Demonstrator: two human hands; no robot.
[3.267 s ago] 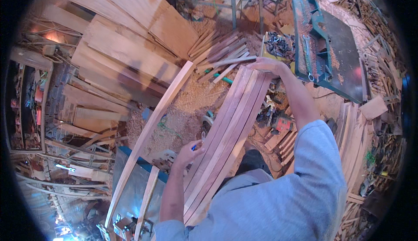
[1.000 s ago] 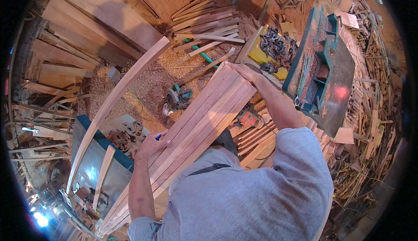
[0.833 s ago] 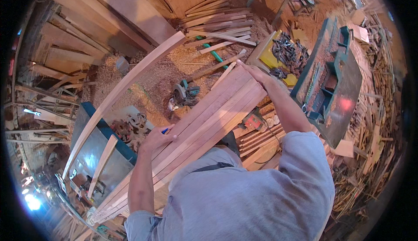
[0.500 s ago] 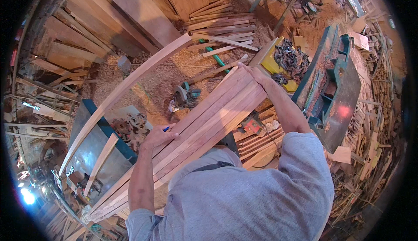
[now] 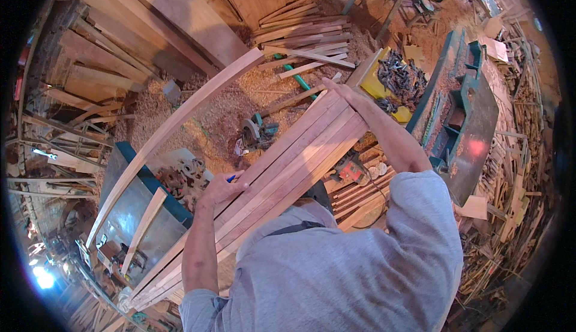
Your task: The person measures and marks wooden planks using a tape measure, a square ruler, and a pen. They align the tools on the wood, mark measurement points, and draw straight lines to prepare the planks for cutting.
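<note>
Several long reddish wooden boards (image 5: pixel 288 152) lie side by side, running diagonally from the lower left to the upper middle. My left hand (image 5: pixel 221 190) rests on their far long edge, about halfway along, with its thumb lying over the wood. A blue pen (image 5: pixel 230 178) pokes out between its closed fingers. At the upper right end of the boards, my right hand (image 5: pixel 348 97) grips the far corner, its fingers reaching just past the end. The undersides of both hands are hidden.
A long curved wooden piece (image 5: pixel 174 122) arcs beyond the boards on the left, over a metal machine table (image 5: pixel 129 203). A circular saw (image 5: pixel 255 129) sits in sawdust. At right stand a yellow box of dark metal parts (image 5: pixel 375 80) and a green planer (image 5: pixel 456 128); a red power tool (image 5: pixel 353 169) lies below.
The fingers of my right hand have shifted slightly up and left at the board corner. My left hand stays in place with the pen. The whole view has moved a little.
</note>
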